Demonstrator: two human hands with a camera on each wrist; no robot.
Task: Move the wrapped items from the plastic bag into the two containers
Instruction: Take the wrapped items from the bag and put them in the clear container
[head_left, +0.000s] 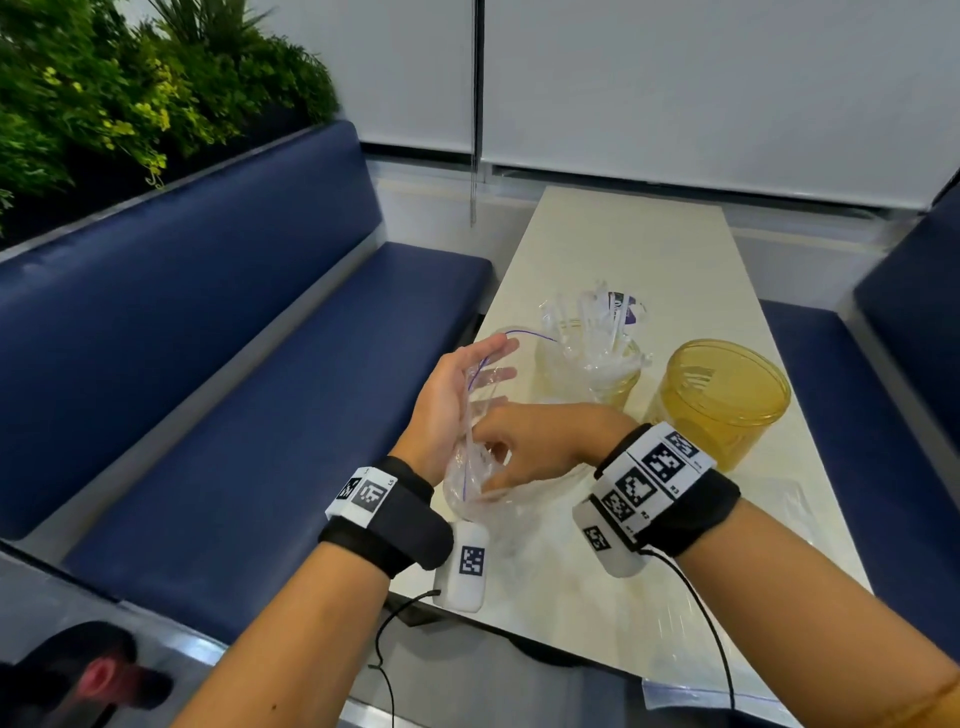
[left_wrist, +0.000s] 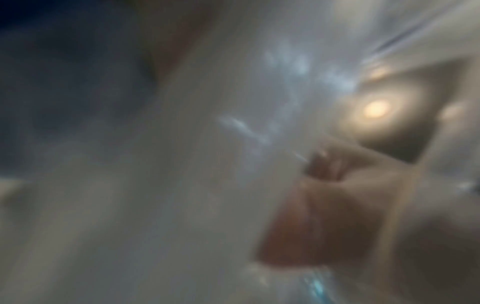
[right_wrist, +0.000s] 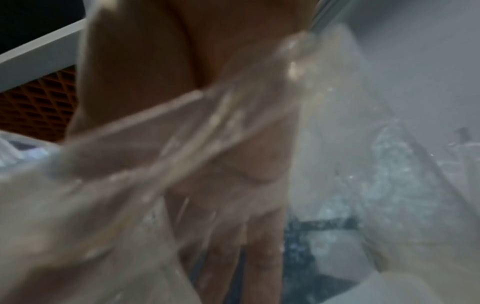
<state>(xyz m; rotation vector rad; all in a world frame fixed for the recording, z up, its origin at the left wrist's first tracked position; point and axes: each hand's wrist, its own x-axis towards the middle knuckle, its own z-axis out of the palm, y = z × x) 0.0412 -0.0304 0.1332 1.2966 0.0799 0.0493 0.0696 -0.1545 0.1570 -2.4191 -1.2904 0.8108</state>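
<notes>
A: Left hand (head_left: 457, 400) — what's it doing?
B: Palm turned to the right, fingers straight & spread, propping open the mouth of the clear zip-top plastic bag (head_left: 480, 467) w/ the thin purple seal line. Bag sits at the near-left part of the pale cream rectangular worktop (head_left: 623, 244).
A: Right hand (head_left: 524, 447)?
B: Reaches across from the right, fingers down inside the bag mouth. Can't tell if they pinch anything; fingertips hidden by film in head view, wrist views too blurry.
A: Wrapped items?
B: A bunch of long thin clear-wrapped items (head_left: 602, 338) stands upright in the left translucent yellow round plastic container (head_left: 582, 379), one wrapper w/ purple print at the top. Some thin sticks show inside the bag by the left palm, approx. the same kind.
A: 2nd container?
B: Right translucent yellow round plastic container (head_left: 722, 405), just beside the first, a bit nearer. Contents not clear.
A: Anything else?
B: Both wrists carry black straps w/ white marker blocks & cables. Dark blue padded bench seat (head_left: 234, 374) along the left, green plant wall (head_left: 130, 88) behind it, white roller blinds (head_left: 701, 83) at the far end.
</notes>
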